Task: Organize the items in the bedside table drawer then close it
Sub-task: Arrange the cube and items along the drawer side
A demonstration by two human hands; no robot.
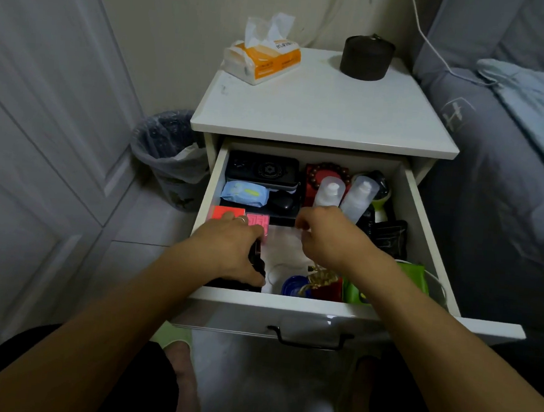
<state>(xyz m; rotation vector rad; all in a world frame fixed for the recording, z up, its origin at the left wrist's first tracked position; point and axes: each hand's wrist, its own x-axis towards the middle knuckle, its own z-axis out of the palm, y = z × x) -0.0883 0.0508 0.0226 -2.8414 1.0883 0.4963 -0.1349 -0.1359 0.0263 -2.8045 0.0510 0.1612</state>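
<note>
Head view, bedside table (319, 112) drawer (289, 303) stood pulled open and full, left hand (229, 251) had its grip curled round a black object (257, 262) at the front left, right hand (326, 235) hovered mid-drawer, grip state unclear

The drawer (415, 209) of the white bedside table (322, 112) is pulled fully out. A black object (257, 262) at its front left is gripped by the left hand (229, 248). The right hand (326, 235) is held, fingers curled, over the drawer's middle, just before two clear bottles (345, 195). A tissue pack (263, 57) and a dark round container (366, 58) are seen on the tabletop.
</note>
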